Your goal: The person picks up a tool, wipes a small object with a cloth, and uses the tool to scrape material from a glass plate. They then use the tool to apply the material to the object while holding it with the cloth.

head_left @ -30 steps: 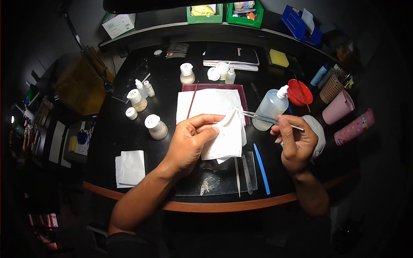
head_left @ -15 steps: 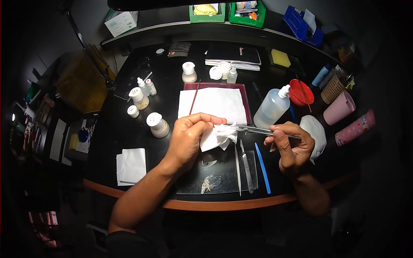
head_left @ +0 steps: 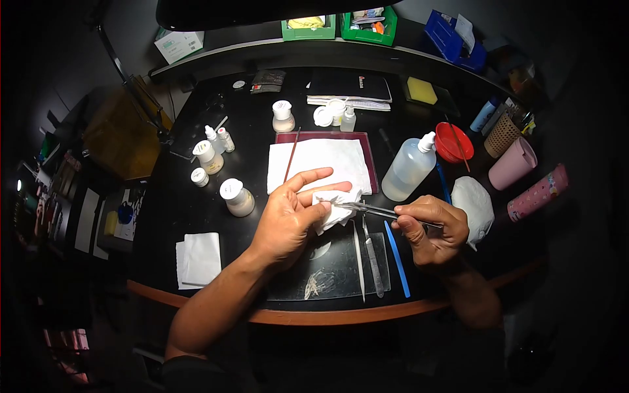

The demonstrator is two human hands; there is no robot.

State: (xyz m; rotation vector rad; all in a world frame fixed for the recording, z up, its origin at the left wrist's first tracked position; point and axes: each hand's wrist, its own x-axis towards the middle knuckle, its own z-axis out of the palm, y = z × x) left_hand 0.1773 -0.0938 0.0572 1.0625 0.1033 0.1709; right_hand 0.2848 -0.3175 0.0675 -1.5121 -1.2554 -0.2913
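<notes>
A crumpled white tissue (head_left: 335,208) lies against the fingers of my left hand (head_left: 288,219), whose thumb presses it while the upper fingers stretch out. My right hand (head_left: 434,230) pinches metal tweezers (head_left: 380,210) between thumb and fingers, and their tips reach the tissue. Whether anything small sits at the tips is too small to tell. Below the hands is a glass plate (head_left: 295,281) with pale smears. A white stick tool (head_left: 360,265), a scalpel handle (head_left: 374,265) and a blue tool (head_left: 397,259) lie at its right side.
White-capped jars (head_left: 237,198) stand at left, beside folded tissue (head_left: 202,260). Behind the hands lies a white sheet (head_left: 318,160) with a brush (head_left: 292,156). At right are a clear bottle (head_left: 409,169), a red bowl (head_left: 453,143), white crumpled paper (head_left: 473,208) and a pink cup (head_left: 512,164).
The fingers of my left hand have spread and lifted, and the tissue now sits higher against them. My right hand with the tweezers has moved slightly left and down. The whole view has shifted a little.
</notes>
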